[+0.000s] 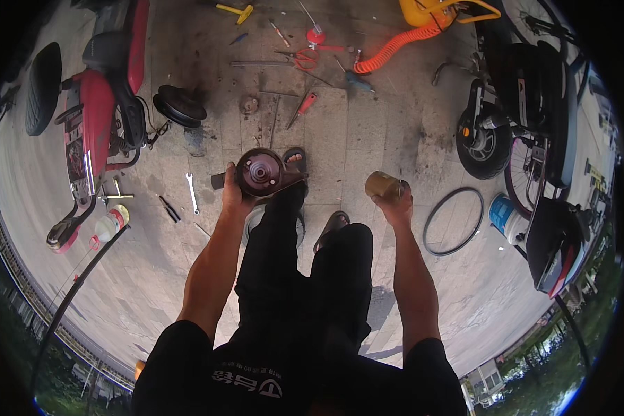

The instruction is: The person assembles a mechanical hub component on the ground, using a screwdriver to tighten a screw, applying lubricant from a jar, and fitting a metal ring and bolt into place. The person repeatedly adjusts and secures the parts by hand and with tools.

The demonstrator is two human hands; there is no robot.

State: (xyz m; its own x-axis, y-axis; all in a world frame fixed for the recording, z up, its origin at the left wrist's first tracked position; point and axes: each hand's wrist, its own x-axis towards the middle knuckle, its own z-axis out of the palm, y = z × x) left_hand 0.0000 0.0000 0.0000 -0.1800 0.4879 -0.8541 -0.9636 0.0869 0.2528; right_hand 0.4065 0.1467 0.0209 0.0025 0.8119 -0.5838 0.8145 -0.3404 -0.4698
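My left hand (236, 196) is closed round the edge of a drum brake (260, 170), a round, dark reddish-brown metal part with a raised hub and an arm sticking out to the right. It is held up over my left foot and knee, its hub side showing. My right hand (396, 204), well apart from it, grips a yellow-brown cylindrical container (383, 184) that looks like a jar; what is inside it I cannot make out. Below my left hand, partly hidden by my leg, a pale round object (254, 220) rests on the ground.
A wrench (192, 193) and pliers (168, 209) lie left of me. Ahead are a red-handled screwdriver (302, 109), scissors (305, 60) and an orange coiled hose (395, 50). A black ring (453, 221) and a bucket (507, 218) sit right. A red scooter (97, 111) and a dark one (534, 111) flank me.
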